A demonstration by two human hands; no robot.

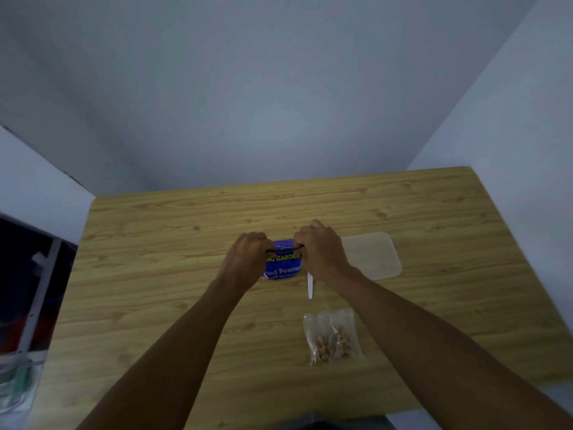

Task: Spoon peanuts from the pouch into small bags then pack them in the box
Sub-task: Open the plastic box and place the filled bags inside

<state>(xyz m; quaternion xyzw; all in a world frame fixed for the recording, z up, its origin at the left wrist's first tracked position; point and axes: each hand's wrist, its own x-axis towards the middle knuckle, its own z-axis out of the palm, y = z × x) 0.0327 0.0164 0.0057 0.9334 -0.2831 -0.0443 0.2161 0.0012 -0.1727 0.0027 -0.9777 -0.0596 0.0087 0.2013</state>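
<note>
A blue peanut pouch stands in the middle of the wooden table. My left hand grips its left top edge and my right hand grips its right top edge, with a thin dark line stretched between them across the pouch top. A white spoon lies on the table just below my right hand. Nearer to me lies a small clear bag with peanuts in it. A translucent flat box or lid lies to the right of my right hand.
White walls close off the far side and the right of the table. At the left edge stands a dark area with a white frame and some clear plastic below it.
</note>
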